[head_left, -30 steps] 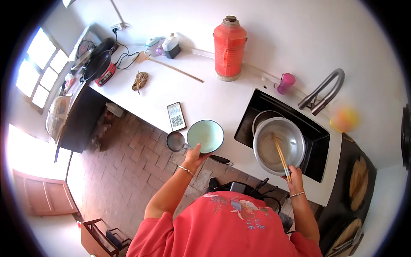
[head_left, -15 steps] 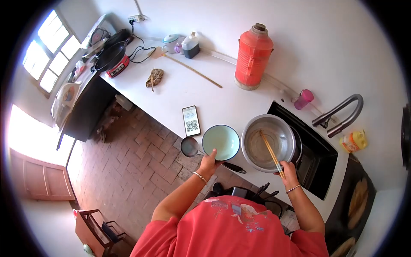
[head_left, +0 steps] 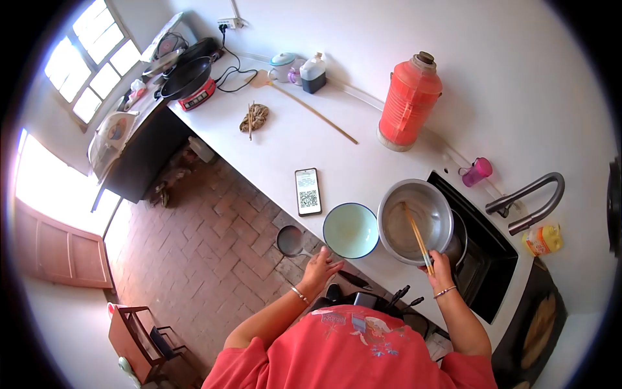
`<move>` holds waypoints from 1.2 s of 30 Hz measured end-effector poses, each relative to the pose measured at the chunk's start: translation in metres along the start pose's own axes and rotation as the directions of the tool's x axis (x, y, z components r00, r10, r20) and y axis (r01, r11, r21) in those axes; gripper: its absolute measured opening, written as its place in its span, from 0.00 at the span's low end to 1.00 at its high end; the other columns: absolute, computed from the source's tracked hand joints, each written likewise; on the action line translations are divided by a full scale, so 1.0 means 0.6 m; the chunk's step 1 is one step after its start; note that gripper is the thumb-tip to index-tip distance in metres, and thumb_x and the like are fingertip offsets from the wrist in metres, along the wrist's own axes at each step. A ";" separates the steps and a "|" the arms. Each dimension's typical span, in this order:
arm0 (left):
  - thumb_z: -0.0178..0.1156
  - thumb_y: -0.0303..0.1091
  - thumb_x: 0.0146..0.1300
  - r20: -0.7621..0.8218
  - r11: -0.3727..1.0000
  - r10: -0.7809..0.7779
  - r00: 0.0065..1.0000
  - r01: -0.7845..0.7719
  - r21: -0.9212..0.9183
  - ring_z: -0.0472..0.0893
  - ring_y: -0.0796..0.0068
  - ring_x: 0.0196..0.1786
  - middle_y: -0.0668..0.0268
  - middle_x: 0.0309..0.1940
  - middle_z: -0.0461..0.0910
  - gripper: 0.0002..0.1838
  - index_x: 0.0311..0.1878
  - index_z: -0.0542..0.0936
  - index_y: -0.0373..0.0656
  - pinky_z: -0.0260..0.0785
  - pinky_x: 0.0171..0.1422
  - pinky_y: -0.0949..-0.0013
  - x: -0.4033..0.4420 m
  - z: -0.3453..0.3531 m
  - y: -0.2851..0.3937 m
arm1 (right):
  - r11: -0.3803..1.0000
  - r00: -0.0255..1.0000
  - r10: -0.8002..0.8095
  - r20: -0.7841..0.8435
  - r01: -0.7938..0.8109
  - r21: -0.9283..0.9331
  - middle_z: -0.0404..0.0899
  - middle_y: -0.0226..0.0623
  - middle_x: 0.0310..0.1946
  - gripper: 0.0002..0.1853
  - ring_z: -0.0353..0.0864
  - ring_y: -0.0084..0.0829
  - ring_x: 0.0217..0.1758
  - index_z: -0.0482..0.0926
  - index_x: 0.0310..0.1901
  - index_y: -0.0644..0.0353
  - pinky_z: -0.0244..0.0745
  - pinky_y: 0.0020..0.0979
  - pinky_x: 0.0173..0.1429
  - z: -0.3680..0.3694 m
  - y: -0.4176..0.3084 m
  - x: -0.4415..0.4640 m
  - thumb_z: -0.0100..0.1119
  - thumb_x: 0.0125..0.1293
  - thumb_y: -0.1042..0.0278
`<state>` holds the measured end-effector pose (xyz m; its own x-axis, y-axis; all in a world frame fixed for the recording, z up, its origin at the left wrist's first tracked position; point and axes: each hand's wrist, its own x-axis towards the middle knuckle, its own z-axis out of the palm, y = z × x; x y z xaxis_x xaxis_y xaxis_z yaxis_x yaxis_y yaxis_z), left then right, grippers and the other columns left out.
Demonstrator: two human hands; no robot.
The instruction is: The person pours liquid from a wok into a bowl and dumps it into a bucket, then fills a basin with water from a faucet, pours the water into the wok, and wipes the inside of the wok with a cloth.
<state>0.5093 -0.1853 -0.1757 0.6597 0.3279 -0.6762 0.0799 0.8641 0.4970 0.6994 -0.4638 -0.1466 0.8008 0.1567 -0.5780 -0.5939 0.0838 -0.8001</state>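
My left hand (head_left: 317, 269) grips a ladle (head_left: 289, 240) by its stem. The ladle's cup sticks out to the left over the floor, and a black handle end (head_left: 354, 280) shows to the right of the hand. Just beyond my fingers, a pale green bowl (head_left: 350, 231) with a dark rim stands at the counter's front edge, apart from the hand. In my right hand (head_left: 440, 269) is a pair of wooden chopsticks (head_left: 417, 235). Their tips reach into a metal basin (head_left: 447, 223) at the sink's left edge; it seems to hold clear liquid.
A phone (head_left: 308, 192) lies left of the bowl on the white counter (head_left: 272, 152). Farther back are a red thermos (head_left: 409, 104), a long wooden stick (head_left: 314, 113) and a rag (head_left: 254, 118). The black sink (head_left: 483, 272) and its faucet (head_left: 531, 204) lie to the right.
My left hand has let go of the bowl and drawn back toward my body, taking the ladle with it. My right hand still holds the chopsticks in the basin. The view has shifted slightly.
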 end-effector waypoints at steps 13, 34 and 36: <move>0.41 0.23 0.57 -0.124 0.616 0.348 0.929 -0.127 0.777 0.66 0.78 0.16 0.64 0.23 0.74 0.12 0.43 0.71 0.40 0.56 0.16 0.73 0.124 -0.109 0.317 | 0.997 0.997 -0.029 -0.072 0.034 0.070 0.75 0.37 0.22 0.10 0.76 0.32 0.18 0.75 0.29 0.67 0.77 0.34 0.22 -0.041 -0.008 -0.038 0.52 0.58 0.68; 0.48 0.21 0.55 0.029 0.209 0.568 0.822 -0.178 0.962 0.77 0.50 0.47 0.48 0.44 0.76 0.19 0.52 0.70 0.40 0.69 0.51 0.61 0.390 -0.051 0.428 | 0.995 0.958 -0.005 -0.287 0.035 0.099 0.75 0.37 0.22 0.09 0.77 0.31 0.18 0.73 0.32 0.67 0.78 0.33 0.21 -0.088 -0.001 -0.156 0.50 0.58 0.68; 0.47 0.21 0.55 0.031 0.201 0.601 0.798 -0.188 0.961 0.75 0.50 0.50 0.47 0.47 0.74 0.21 0.54 0.69 0.41 0.68 0.53 0.62 0.397 -0.052 0.432 | 0.995 0.955 0.001 -0.295 0.029 0.097 0.75 0.37 0.22 0.09 0.77 0.31 0.19 0.73 0.32 0.67 0.78 0.33 0.21 -0.087 -0.004 -0.157 0.50 0.59 0.68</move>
<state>0.6637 0.1285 -0.2250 0.5979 0.7696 -0.2241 0.6100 -0.2555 0.7500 0.6293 -0.5301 -0.0984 0.7874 -0.1410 -0.6001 -0.5748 0.1839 -0.7974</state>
